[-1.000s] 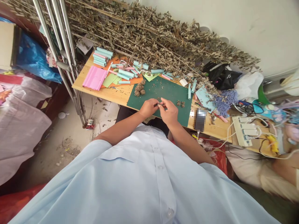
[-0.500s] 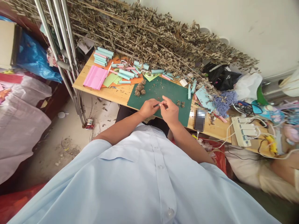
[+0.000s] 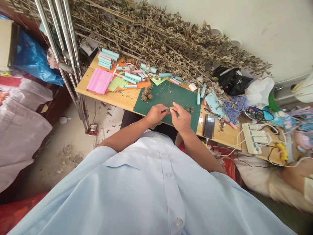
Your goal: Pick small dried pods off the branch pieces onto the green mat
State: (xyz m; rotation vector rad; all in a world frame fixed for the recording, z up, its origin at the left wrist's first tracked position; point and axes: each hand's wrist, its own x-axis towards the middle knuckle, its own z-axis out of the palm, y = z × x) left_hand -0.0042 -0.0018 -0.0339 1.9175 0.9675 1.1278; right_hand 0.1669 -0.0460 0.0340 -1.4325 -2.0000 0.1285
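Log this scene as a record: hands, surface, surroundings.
Left hand: pinching a small item, too small to identify
Right hand: at the same item; grip unclear
Surface: green mat on wooden table
On mat: brown clumps, left; smaller fragments, right
Left of mat: pink sheet
Behind: dried stems

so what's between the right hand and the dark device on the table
In the head view, from the right hand to the dark device: green mat, then a strip of wooden table with a small white scrap.
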